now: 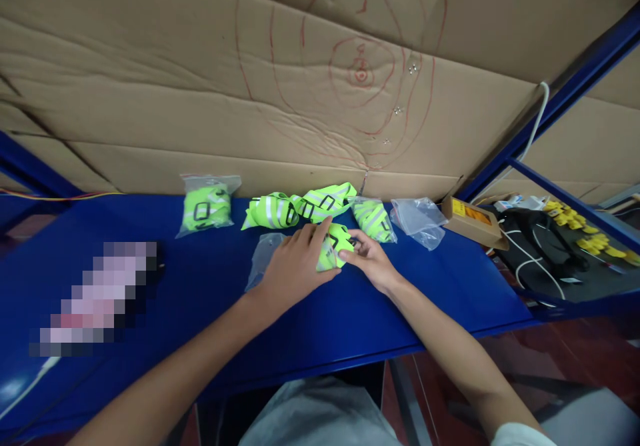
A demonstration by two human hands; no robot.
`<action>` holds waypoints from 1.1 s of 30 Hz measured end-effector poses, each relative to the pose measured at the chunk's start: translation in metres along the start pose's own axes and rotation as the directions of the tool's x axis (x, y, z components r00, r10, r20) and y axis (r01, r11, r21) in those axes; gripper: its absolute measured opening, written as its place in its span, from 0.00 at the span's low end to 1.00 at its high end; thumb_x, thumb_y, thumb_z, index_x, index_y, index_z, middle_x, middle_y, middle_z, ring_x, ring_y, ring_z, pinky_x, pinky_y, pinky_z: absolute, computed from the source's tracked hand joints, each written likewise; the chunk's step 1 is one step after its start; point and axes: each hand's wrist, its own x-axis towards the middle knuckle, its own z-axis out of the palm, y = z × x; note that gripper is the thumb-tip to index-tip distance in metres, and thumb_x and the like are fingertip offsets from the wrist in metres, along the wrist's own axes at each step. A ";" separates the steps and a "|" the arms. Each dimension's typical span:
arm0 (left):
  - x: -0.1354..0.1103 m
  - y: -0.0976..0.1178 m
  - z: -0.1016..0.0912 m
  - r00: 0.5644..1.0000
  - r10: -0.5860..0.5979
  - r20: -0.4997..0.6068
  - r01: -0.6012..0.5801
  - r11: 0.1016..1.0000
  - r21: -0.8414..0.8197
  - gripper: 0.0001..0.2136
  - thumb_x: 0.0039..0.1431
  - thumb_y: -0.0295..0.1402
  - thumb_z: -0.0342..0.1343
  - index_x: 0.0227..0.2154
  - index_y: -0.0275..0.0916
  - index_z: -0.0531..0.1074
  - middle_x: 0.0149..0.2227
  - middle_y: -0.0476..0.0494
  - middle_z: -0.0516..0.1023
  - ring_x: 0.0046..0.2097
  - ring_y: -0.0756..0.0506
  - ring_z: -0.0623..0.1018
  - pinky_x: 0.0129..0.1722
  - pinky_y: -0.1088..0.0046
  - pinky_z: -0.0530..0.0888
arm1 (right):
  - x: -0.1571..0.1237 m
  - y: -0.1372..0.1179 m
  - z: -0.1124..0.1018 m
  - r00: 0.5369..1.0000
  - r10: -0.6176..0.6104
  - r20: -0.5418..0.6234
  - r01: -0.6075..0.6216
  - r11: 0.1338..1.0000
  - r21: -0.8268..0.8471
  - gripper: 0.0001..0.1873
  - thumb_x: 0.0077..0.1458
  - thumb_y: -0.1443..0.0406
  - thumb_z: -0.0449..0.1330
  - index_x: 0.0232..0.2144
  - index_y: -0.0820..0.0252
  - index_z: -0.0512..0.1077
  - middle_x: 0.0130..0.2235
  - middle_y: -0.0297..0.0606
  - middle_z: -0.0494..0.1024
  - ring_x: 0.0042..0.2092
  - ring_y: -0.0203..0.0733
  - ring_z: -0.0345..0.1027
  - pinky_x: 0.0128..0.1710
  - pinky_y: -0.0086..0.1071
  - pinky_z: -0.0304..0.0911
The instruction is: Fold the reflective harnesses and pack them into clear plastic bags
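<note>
Both my hands meet on a folded neon-yellow reflective band (334, 247) with a black buckle, on the blue table (210, 299). My left hand (295, 266) presses on it from the left with fingers curled over it. My right hand (367, 259) pinches its right edge. An empty clear plastic bag (263, 259) lies flat under my left hand. Beyond lie two loose bands (273, 211) (327, 201) and a bagged one (374, 219).
A bagged band (206, 207) lies at the back left, an empty crumpled bag (420, 221) and a small cardboard box (473, 221) at the back right. Cardboard sheets (300, 86) wall the rear. A black bag with white cable (540, 253) sits to the right. A blurred patch (97, 296) lies left.
</note>
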 end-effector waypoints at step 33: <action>0.000 0.033 0.016 0.998 0.057 0.041 -0.064 0.981 0.184 0.46 0.53 0.43 0.70 0.71 0.41 0.53 0.45 0.36 0.78 0.46 0.32 0.78 0.47 0.56 0.72 | 0.005 0.024 0.001 0.997 0.055 0.047 -0.051 0.994 -0.092 0.19 0.37 0.57 0.77 0.29 0.61 0.79 0.30 0.33 0.82 0.32 0.39 0.73 0.41 0.34 0.67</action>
